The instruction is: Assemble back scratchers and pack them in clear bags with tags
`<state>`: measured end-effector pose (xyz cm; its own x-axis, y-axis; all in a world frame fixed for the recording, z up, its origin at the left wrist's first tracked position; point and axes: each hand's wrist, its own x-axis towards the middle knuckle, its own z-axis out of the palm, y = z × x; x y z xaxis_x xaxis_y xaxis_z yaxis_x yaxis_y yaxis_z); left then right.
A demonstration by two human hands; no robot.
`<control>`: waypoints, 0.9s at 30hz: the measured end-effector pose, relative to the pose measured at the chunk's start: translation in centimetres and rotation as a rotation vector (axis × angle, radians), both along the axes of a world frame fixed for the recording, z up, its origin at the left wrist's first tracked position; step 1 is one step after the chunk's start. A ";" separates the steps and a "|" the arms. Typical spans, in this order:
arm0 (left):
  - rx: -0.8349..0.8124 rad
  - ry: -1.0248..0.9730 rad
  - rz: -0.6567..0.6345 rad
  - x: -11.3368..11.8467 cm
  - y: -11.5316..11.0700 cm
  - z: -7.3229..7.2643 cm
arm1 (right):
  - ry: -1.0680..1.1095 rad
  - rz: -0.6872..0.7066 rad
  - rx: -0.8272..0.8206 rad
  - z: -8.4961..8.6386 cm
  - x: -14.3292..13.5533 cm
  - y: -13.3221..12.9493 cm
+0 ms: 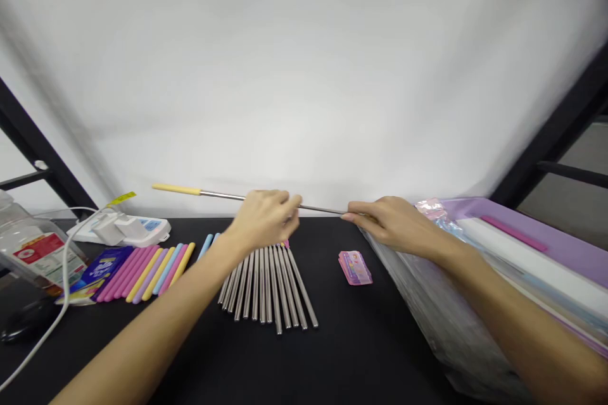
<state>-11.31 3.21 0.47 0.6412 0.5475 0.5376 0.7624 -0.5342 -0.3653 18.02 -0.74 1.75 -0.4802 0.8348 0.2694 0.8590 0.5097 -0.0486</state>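
Observation:
A long thin metal rod (221, 195) with a yellow handle (175, 189) stretches level above the back of the black table. My left hand (268, 218) is closed around its middle. The fingertips of my right hand (380, 218) pinch the rod's right end. Under and in front of my left hand, several silver metal rods (266, 285) lie fanned out side by side. To their left is a row of pink, yellow, purple and blue handles (147, 272), partly behind my left forearm. A small stack of pink cards (356, 267) lies between the silver rods and my right forearm.
On the left are a white power strip (154, 231) with plugs, a clear jar (38, 253), a blue packet (102, 269), a white cable (66, 266) and a black object (28, 321). A purple bin (565, 243) and clear plastic bags (413, 291) fill the right side. A white wall stands behind.

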 end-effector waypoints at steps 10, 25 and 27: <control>0.101 -0.092 0.139 -3.5 1.2 0.0 | 0.017 -0.100 -0.013 -0.4 3.0 -0.9; -0.028 -0.102 0.281 0.6 0.7 0.3 | -0.025 -0.207 0.070 -0.6 0.9 0.2; -0.059 -0.133 0.375 0.1 0.7 0.2 | -0.054 -0.215 0.071 -0.4 1.0 0.3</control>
